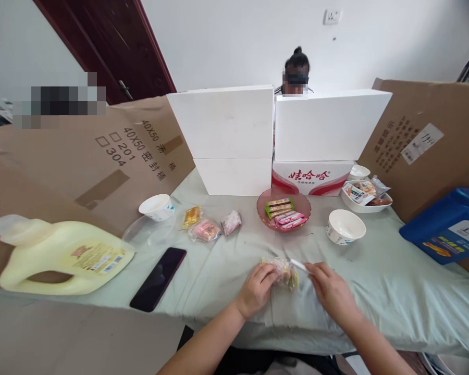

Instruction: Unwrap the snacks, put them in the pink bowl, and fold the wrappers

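Observation:
My left hand (258, 289) is closed on the near-left side of a snack packet (288, 278) in clear crinkled wrapping, which lies near the front of the table. Between the fingers of my right hand (330, 289) is a slim white stick-like tool (300, 266). Its far end meets the packet's upper right edge; whether it pierces the wrapping I cannot tell. Beyond my hands stands a pink glass bowl (261, 212) with green and pink wrapped bars. To its left lie a yellow packet (191, 216), a pink packet (205, 229) and a small pale packet (231, 223).
A black phone (158, 279) and a yellow jug (66, 255) are at left, near a paper bowl (157, 207). Another paper bowl (346, 227), a filled white dish (369, 207) and a blue jug (445, 226) are at right. White boxes (226, 125) stand behind; a person (297, 73) sits beyond.

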Motion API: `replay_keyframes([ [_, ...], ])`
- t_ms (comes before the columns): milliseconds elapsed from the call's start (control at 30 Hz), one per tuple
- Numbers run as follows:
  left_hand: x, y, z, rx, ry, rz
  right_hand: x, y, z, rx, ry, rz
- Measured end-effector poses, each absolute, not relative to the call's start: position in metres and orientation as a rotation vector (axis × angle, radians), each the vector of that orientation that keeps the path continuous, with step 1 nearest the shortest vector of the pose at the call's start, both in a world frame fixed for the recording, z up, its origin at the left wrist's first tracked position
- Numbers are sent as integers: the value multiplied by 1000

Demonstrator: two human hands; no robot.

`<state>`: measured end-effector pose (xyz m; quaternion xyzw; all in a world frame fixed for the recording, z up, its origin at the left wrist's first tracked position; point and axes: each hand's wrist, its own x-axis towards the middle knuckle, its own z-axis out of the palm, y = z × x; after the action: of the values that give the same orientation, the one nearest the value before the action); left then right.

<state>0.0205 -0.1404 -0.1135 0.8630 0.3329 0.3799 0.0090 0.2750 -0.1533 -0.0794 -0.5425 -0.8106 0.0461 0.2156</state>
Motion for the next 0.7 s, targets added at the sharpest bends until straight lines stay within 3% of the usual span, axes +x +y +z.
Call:
replay_keyframes([
  [167,13,-146,-121,2458,1296,1265,243,-152,-60,-1418,-2552,89],
  [467,12,-139,-114,2064,1281,1025,369,-178,-112,-1783,-2120,-73],
  [567,25,-132,-102,1960,1249,975,343,-187,-100,-1631,-2030,-100],
  [700,39,-124,-98,1509,1368,1139,276,-183,-72,-1167,-2193,165],
])
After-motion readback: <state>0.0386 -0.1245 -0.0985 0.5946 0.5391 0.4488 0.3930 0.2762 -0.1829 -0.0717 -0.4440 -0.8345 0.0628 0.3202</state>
